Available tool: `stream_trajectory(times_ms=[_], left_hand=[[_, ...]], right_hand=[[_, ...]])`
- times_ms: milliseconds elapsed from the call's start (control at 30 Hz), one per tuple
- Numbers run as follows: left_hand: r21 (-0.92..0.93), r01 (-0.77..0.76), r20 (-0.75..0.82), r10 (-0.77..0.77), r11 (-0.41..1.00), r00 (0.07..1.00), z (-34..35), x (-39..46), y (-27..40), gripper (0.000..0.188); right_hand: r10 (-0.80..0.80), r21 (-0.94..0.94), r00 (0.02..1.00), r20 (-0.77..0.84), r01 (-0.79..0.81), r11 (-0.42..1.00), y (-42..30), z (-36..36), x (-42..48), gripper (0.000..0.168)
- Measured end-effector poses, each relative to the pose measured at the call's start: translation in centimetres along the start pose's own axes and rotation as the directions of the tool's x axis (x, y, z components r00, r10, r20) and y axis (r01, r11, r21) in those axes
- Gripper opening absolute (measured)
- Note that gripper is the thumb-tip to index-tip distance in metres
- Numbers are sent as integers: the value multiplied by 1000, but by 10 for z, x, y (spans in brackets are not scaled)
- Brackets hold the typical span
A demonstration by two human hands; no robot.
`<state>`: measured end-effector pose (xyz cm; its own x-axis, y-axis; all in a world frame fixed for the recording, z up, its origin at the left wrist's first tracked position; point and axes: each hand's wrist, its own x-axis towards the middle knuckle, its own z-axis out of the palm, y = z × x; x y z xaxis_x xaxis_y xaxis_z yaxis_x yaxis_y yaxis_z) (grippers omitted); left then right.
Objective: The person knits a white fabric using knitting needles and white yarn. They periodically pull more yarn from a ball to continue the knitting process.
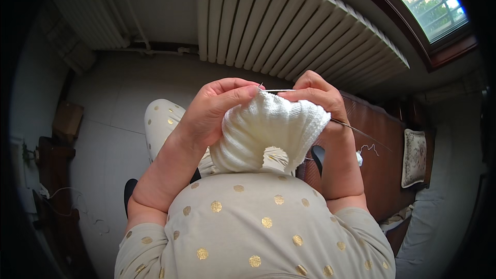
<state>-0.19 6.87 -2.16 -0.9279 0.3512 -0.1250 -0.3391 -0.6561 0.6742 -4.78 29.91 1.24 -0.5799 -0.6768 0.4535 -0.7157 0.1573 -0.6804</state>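
A piece of white knitting (271, 124) hangs in folds between both hands, above the lap. My left hand (217, 104) grips its upper left edge, thumb and fingers pinched close to the tip of a knitting needle (261, 85). My right hand (323, 99) holds the upper right side, fingers bent over the work. A strand of white yarn (277, 90) runs taut between the two hands. From below my right hand a thin metal knitting needle (360, 131) sticks out to the right. How the needles pass through the stitches is hidden by the fingers and fabric.
A white radiator (271, 23) stands ahead beneath a window (426, 4). To the right, a reddish-brown seat or bench (376, 178) bears a patterned cushion (414, 158) and a small bundle of white yarn (359, 159). At the left are a cardboard box (68, 118), dark wooden furniture (56, 170) and a loose white cable (69, 188).
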Motion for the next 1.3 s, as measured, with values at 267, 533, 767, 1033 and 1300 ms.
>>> stream_trajectory(times_ms=[267,533,767,1033,1300], left_hand=[[23,-51,-13,51,998,999,5,0,-12,15],[77,-84,-58,88,994,994,7,0,-5,15],[152,-46,-32,51,987,998,7,-3,-3,17],[49,-8,-7,9,999,1000,8,3,-14,15],[24,39,-16,-38,999,999,11,3,-24,21]], right_hand=[[-88,-355,994,-63,60,933,-16,18,9,39],[35,-47,991,-133,-42,998,-8,8,1,30],[129,217,991,-35,-118,969,2,-2,-2,28],[-143,-500,990,10,129,856,-14,17,13,36],[-43,-163,995,93,58,985,12,34,22,42]])
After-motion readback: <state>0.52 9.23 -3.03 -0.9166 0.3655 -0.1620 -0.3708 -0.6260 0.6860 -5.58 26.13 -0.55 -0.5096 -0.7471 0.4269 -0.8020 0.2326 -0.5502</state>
